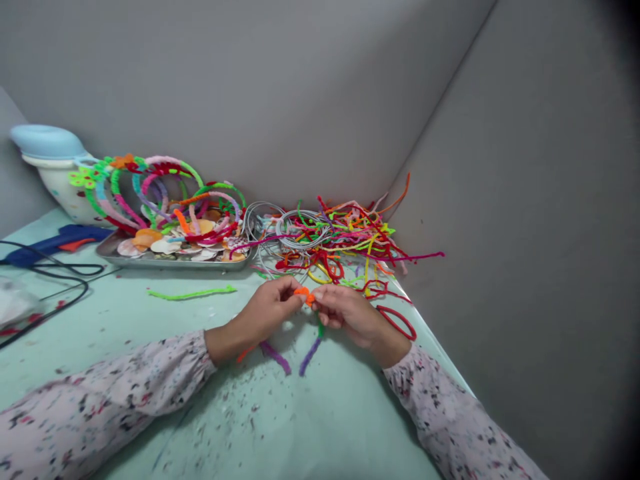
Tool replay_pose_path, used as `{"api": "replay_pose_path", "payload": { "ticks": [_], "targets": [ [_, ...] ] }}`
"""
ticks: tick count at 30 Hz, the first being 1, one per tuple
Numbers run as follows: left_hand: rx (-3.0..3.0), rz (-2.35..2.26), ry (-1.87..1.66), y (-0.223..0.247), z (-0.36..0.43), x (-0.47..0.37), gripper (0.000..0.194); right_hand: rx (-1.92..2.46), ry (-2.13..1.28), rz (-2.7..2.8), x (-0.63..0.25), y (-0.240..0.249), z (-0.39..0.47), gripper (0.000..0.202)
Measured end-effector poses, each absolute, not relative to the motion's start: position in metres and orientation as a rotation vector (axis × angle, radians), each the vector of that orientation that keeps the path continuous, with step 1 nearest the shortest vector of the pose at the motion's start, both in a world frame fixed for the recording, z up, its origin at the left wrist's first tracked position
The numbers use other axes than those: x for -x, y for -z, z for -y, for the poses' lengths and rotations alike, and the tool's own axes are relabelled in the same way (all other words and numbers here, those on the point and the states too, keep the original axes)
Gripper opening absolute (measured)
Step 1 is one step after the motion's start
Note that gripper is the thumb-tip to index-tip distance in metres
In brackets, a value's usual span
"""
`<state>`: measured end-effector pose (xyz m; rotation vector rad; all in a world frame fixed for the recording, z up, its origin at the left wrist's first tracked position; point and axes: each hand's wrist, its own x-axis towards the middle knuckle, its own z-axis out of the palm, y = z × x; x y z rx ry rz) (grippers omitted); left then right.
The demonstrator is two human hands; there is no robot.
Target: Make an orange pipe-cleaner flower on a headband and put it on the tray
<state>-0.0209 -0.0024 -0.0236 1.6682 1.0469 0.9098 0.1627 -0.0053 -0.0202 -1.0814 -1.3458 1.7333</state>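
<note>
The pale green tabletop (310, 427) spreads beneath both hands, flecked with tiny fibre scraps. Beyond the fingertips lies a tangled heap of loose pipe cleaners in many colours (350, 243), with a few bare grey wire hoops (295, 230) at its left edge. Farther left of the hands sits a flat metal tray (170, 259) holding finished, fuzzy-wrapped headbands (165, 193) — a fair batch seems done already, though the heap suggests much material remains. A blue glue gun (60, 241) lies well off to the left (its cord trails across the table), and a single lime-green pipe cleaner (193, 293) rests just beyond the left wrist.

The left hand (267, 310) and right hand (345, 313) meet fingertip to fingertip, both pinching a small orange twisted pipe-cleaner piece (304, 293) between them — its purple ends (290, 359) dangle below, so this piece looks only partly shaped.
</note>
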Motion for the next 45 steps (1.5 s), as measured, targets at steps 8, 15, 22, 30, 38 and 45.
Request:
{"api": "replay_pose_path", "payload": {
  "ticks": [8, 15, 22, 30, 38, 45],
  "targets": [
    [-1.540, -1.016, -0.857, 0.023, 0.002, 0.020, 0.013, 1.131, -1.588, 1.401, -0.159, 0.025, 0.006, 0.017],
    [-1.547, -1.028, -0.803, 0.025, 0.002, 0.020, 0.014, 1.113, -1.588, 1.436, -0.159, 0.026, 0.006, 0.019],
    [-1.448, -0.990, -0.889, 0.022, 0.000, 0.022, 0.019, 1.107, -1.563, 1.372, -0.159, 0.026, 0.005, 0.020],
    [-1.487, -0.942, -0.864, 0.021, 0.000, 0.022, 0.019, 1.166, -1.456, 1.354, -0.155, 0.030, 0.005, 0.018],
    [-1.443, -0.977, -0.977, 0.029, -0.006, 0.023, 0.014, 1.245, -1.371, 1.481, -0.147, 0.027, 0.013, 0.026],
    [-1.401, -0.862, -0.979, 0.027, -0.002, 0.021, 0.019, 1.276, -1.420, 1.522, -0.140, 0.028, 0.019, 0.023]
  ]
}}
